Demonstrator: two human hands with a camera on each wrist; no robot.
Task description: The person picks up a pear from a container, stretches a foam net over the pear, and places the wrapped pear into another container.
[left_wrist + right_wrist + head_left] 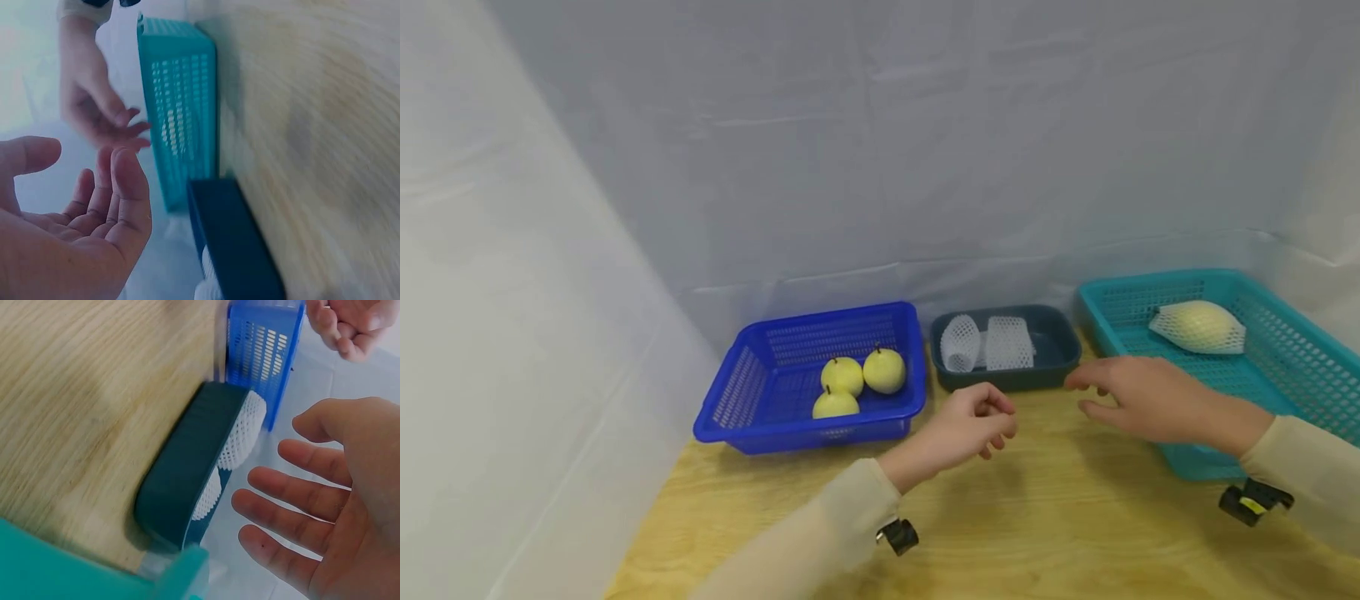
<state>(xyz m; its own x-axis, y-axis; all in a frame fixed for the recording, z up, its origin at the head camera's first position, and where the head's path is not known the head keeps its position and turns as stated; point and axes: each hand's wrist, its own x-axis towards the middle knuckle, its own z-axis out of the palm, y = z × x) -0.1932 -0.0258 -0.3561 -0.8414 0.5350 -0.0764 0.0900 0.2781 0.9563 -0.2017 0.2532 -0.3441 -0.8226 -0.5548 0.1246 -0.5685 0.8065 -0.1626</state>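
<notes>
My left hand [961, 429] hovers over the table in front of the small dark tray [1015, 381], its fingers loosely bent around nothing. The right hand [1153, 398], also holding nothing, hangs between that tray and the teal basket [1120, 333], fingers spread in the right wrist view. White foam net sleeves [1009, 342] lie inside the dark tray. In the teal basket lies a pear [1202, 326] wrapped in a foam net. Several yellow pears [884, 371] sit unwrapped in the blue basket [752, 433], left of the tray.
The containers stand side by side on a wooden table [1045, 517], near its back edge. Pale sheeting [865, 167] hangs behind them and along the left side. A black wrist camera [898, 536] is strapped below the left cuff, another [1255, 500] below the right.
</notes>
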